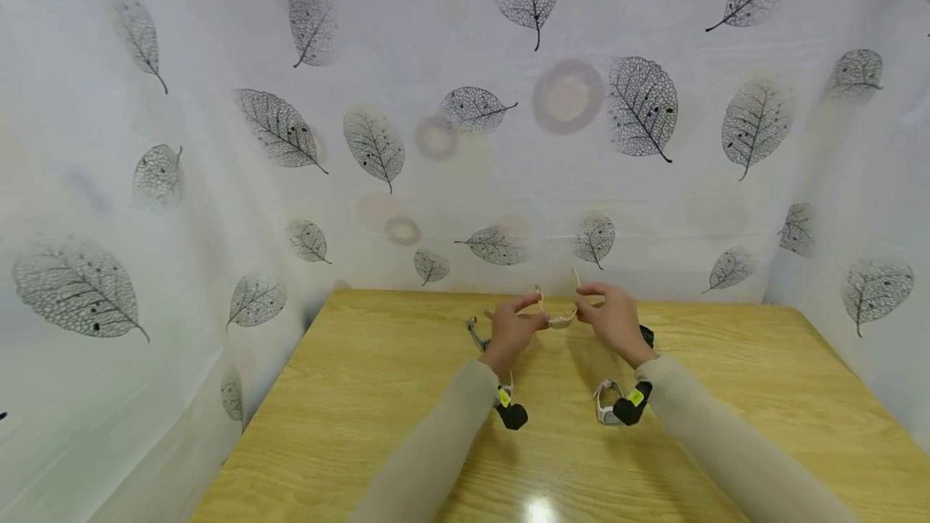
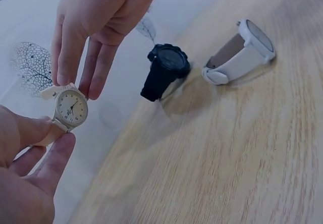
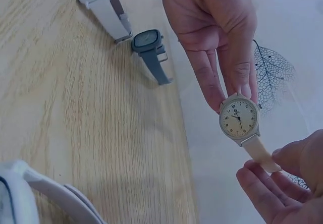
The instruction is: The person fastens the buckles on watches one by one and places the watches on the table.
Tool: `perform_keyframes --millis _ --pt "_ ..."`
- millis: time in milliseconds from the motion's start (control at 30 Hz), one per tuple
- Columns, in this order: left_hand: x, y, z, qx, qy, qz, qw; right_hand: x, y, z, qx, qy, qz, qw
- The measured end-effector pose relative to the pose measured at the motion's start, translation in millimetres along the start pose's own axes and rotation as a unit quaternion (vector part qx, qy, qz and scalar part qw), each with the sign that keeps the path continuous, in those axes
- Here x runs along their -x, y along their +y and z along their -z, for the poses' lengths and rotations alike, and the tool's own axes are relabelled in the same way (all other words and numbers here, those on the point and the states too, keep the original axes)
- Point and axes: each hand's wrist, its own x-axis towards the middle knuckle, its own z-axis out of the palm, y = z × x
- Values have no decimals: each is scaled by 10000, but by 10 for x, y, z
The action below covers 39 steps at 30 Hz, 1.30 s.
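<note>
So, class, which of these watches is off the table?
The cream-strapped watch: the left hand and right hand hold it up between them, while the black watch, blue-grey watch and white watches rest on the table.

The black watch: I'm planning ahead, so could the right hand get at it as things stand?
Probably yes, once free: the right hand pinches the cream watch, but the black watch sits nearby, with nothing visibly between them.

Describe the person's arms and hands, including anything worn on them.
Long, pale beige sleeves reach down to the wrists. The left hand and right hand wear no gloves. Each wrist carries a small black device with a yellow-green patch.
</note>
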Motion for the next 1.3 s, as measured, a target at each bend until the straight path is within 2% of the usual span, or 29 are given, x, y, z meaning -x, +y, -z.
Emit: perform_keyframes --millis 100,200,367,500,767,1000,1167,1300 --pt "33 50 23 124 -125 -14 9998 30 -30 20 -173 31 -5 9998" --pt "67 83 29 56 -182 -52 9998 65 -34 23 -303 18 29 9995" --pt "102 68 47 -99 -319 -300 9990 118 -3 13 -526 -14 169 9985" --pt "123 40 74 -128 -465 -448 9978 157 27 23 -742 -81 101 9972" --pt "189 49 100 -285 -525 -732 9955 186 7 88 -1718 -196 -32 9849" --pt "271 43 132 -553 -644 -832 9929 219 -16 123 -2061 -310 -190 9779" --pt "289 31 163 -470 -655 -934 9924 236 -12 125 -2162 -232 -305 9756" --pt "265 11 179 -94 -489 -958 9941 265 -5 122 -2257 -258 -352 9732"
